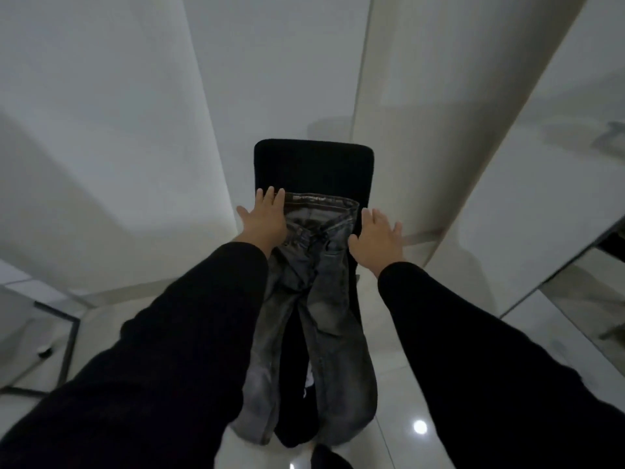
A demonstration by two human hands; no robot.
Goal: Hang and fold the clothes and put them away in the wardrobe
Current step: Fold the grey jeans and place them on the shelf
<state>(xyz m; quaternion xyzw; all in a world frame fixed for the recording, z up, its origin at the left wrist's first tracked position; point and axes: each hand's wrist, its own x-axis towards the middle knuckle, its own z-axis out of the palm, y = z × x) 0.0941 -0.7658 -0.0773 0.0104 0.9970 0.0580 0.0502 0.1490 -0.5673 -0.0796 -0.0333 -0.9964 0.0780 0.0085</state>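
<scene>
Two bare hands, left hand (262,221) and right hand (378,242), lie flat with each grip released at the waistband of faded grey denim jeans (313,286) spread along a black upholstered chair (313,164). This looks like smoothing before folding; next, probably, one leg goes over the other.

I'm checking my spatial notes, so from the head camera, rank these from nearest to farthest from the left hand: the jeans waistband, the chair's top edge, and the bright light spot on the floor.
1. Jeans waistband: touching the left hand, just to its right.
2. Chair's top edge: above and beyond the fingers.
3. Light spot on the floor: far off, lower right, near the jeans' leg ends.
</scene>
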